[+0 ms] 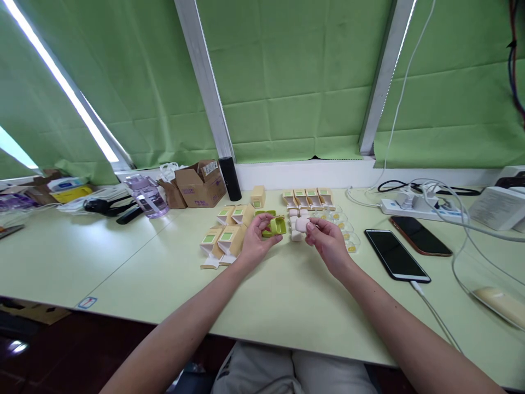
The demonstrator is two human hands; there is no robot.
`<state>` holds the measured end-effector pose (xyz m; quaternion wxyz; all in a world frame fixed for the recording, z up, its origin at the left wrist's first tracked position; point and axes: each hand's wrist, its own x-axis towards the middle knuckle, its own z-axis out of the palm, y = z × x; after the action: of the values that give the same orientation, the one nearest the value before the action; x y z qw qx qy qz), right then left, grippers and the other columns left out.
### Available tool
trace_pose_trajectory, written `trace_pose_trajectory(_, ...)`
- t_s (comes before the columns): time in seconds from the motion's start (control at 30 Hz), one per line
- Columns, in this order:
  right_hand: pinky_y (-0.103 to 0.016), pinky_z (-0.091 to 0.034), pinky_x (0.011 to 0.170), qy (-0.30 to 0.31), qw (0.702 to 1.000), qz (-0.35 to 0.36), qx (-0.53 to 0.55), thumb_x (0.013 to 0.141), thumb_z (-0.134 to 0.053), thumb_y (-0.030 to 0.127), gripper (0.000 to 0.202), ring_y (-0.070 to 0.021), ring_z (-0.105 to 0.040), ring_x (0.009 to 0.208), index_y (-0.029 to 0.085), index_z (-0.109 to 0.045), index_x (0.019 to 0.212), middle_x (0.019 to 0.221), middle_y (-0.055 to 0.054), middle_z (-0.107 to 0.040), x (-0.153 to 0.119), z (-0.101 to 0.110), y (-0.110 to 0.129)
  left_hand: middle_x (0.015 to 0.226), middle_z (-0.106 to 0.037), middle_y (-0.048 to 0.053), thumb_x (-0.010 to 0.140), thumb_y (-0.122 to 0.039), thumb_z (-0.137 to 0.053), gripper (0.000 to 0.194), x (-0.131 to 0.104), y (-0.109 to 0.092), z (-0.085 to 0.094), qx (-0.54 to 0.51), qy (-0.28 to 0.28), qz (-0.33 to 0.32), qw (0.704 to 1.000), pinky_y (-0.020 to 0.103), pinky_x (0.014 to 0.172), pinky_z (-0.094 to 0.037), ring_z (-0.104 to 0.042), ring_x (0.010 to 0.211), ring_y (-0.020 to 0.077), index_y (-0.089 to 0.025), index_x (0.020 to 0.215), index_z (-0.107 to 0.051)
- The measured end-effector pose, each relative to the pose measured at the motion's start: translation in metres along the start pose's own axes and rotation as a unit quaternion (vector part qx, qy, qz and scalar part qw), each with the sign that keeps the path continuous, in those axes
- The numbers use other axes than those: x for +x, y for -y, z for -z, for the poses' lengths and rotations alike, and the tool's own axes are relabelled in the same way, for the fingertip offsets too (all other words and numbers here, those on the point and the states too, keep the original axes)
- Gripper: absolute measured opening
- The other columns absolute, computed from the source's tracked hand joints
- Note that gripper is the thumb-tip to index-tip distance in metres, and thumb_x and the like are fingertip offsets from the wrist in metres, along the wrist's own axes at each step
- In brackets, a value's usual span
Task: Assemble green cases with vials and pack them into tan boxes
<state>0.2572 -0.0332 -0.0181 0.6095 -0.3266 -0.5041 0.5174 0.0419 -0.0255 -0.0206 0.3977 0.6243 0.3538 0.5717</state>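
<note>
My left hand is closed on a small green holder with a hollow in its top. Just to the right, my right hand pinches a pale pink rounded piece, held apart from the holder. More pale pink pieces lie on the table behind it. Open cream boxes with green labels stand left of my left hand, and another row of cream boxes is at the back. Clear round cases with yellow marks sit partly behind my right hand.
Two phones lie to the right, with cables and a white power strip behind. A cardboard box, black cylinder and purple bottle stand back left. A computer mouse is at far right.
</note>
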Motion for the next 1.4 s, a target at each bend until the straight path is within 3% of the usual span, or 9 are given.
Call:
trace_pose_trajectory(0.13, -0.030, -0.047, 0.056, 0.038, 0.996, -0.039, 0.075, 0.074, -0.087, 0.056, 0.039, -0.0159, -0.057, 0.065, 0.021, -0.074, 0.086, 0.080, -0.003, -0.069, -0.0026, -0.0046, 0.0021, 0.115, -0.074, 0.009, 0.073, -0.030, -0.091, 0.058, -0.0007, -0.0004, -0.0001, -0.005, 0.005, 0.001, 1.000, 0.035, 0.090, -0.053, -0.070, 0.099, 0.0194, -0.021, 0.118, -0.055)
trace_pose_trajectory(0.37, -0.031, -0.058, 0.068, 0.022, 0.984, -0.097, 0.147, 0.067, -0.094, 0.050, 0.042, -0.0212, -0.073, 0.085, 0.019, -0.076, 0.088, 0.094, -0.008, -0.077, -0.0037, -0.0053, 0.0031, 0.118, -0.074, 0.010, 0.074, -0.029, -0.090, 0.057, -0.0018, 0.0005, -0.0005, -0.004, 0.019, -0.004, 1.000, 0.036, 0.094, -0.053, -0.071, 0.103, 0.0204, -0.021, 0.119, -0.056)
trace_pose_trajectory(0.53, -0.036, -0.063, 0.073, 0.031, 0.986, -0.078, 0.146, 0.066, -0.097, 0.046, 0.046, -0.0246, -0.077, 0.090, 0.021, -0.073, 0.096, 0.098, -0.007, -0.079, -0.0067, -0.0078, 0.0048, 0.123, -0.074, 0.011, 0.074, -0.026, -0.089, 0.055, -0.0022, 0.0000, -0.0013, -0.012, 0.028, -0.009, 0.999, 0.037, 0.098, -0.052, -0.071, 0.108, 0.0216, -0.021, 0.118, -0.056)
trace_pose_trajectory(0.8, -0.041, -0.064, 0.082, 0.037, 0.990, -0.050, 0.129, 0.066, -0.097, 0.040, 0.049, -0.0221, -0.076, 0.089, 0.025, -0.066, 0.101, 0.102, -0.002, -0.074, -0.0095, -0.0095, 0.0069, 0.124, -0.073, 0.011, 0.075, -0.026, -0.090, 0.055, -0.0038, -0.0032, -0.0017, -0.014, 0.036, -0.002, 0.999, 0.037, 0.098, -0.052, -0.070, 0.115, 0.0241, -0.021, 0.118, -0.056)
trace_pose_trajectory(0.93, -0.033, -0.060, 0.074, 0.031, 0.990, -0.059, 0.124, 0.061, -0.098, 0.036, 0.050, -0.0183, -0.074, 0.080, 0.023, -0.068, 0.099, 0.098, 0.000, -0.069, -0.0096, -0.0088, 0.0070, 0.126, -0.073, 0.011, 0.074, -0.025, -0.090, 0.056, -0.0037, -0.0032, -0.0018, -0.008, 0.031, 0.009, 0.999, 0.036, 0.098, -0.050, -0.070, 0.116, 0.0247, -0.021, 0.118, -0.056)
trace_pose_trajectory(1.1, -0.025, -0.047, 0.056, 0.015, 0.995, -0.074, 0.072, 0.060, -0.097, 0.036, 0.046, -0.0081, -0.055, 0.060, 0.021, -0.073, 0.097, 0.088, 0.001, -0.069, -0.0070, -0.0069, 0.0052, 0.129, -0.072, 0.012, 0.072, -0.025, -0.090, 0.055, -0.0026, -0.0022, -0.0031, 0.001, 0.027, 0.016, 1.000, 0.037, 0.098, -0.050, -0.069, 0.117, 0.0257, -0.021, 0.115, -0.056)
trace_pose_trajectory(1.3, -0.025, -0.047, 0.055, 0.018, 0.991, -0.112, 0.070, 0.058, -0.096, 0.039, 0.058, -0.0142, -0.062, 0.075, 0.022, -0.076, 0.110, 0.121, -0.010, -0.076, -0.0049, -0.0062, 0.0070, 0.121, -0.074, 0.011, 0.071, -0.025, -0.089, 0.054, -0.0013, -0.0004, -0.0027, 0.041, 0.007, 0.019, 0.999, 0.035, 0.094, -0.050, -0.069, 0.115, 0.0256, -0.020, 0.115, -0.058)
trace_pose_trajectory(1.4, -0.026, -0.049, 0.055, 0.033, 0.989, -0.110, 0.091, 0.059, -0.096, 0.040, 0.064, -0.0162, -0.065, 0.077, 0.021, -0.075, 0.116, 0.121, -0.012, -0.076, -0.0051, -0.0068, 0.0073, 0.121, -0.073, 0.010, 0.072, -0.024, -0.089, 0.054, -0.0013, 0.0007, -0.0016, 0.065, 0.004, 0.017, 0.998, 0.036, 0.097, -0.050, -0.069, 0.116, 0.0257, -0.020, 0.117, -0.059)
